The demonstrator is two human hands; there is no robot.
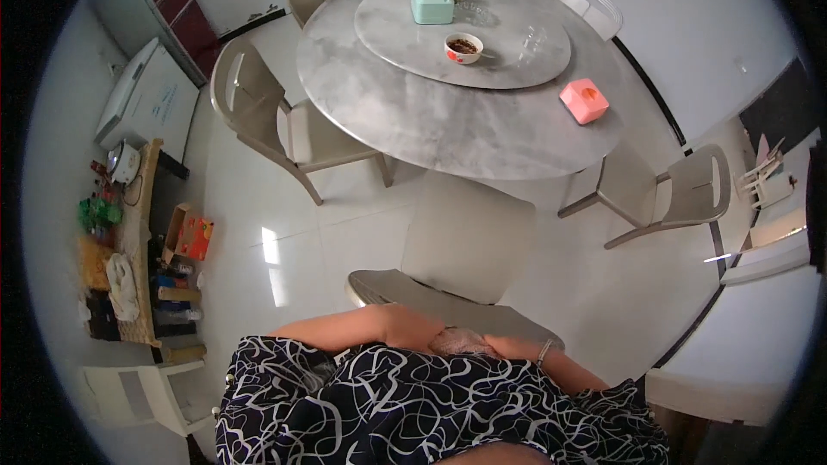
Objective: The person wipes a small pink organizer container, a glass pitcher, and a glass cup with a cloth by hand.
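Between the left hand [415,328] and the right hand [512,347], close to the body, sits what looks like a crumpled pale cloth [463,343]; hidden fingers leave me unable to tell whether they pinch it. A gathered grip with even pressure from both sides should control it best, minding the chair backrest [405,290] just ahead and the marble-patterned round table [379,112] well beyond.

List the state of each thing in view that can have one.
Left hand and right hand: together at a pale crumpled thing; grip unclear.
Round white bowl with red pattern: holding something dark.
Rectangular mint-green tissue box: upright.
Rectangular pink tissue box: upright.
Red cardboard box: open.
Beige chairs: upright.
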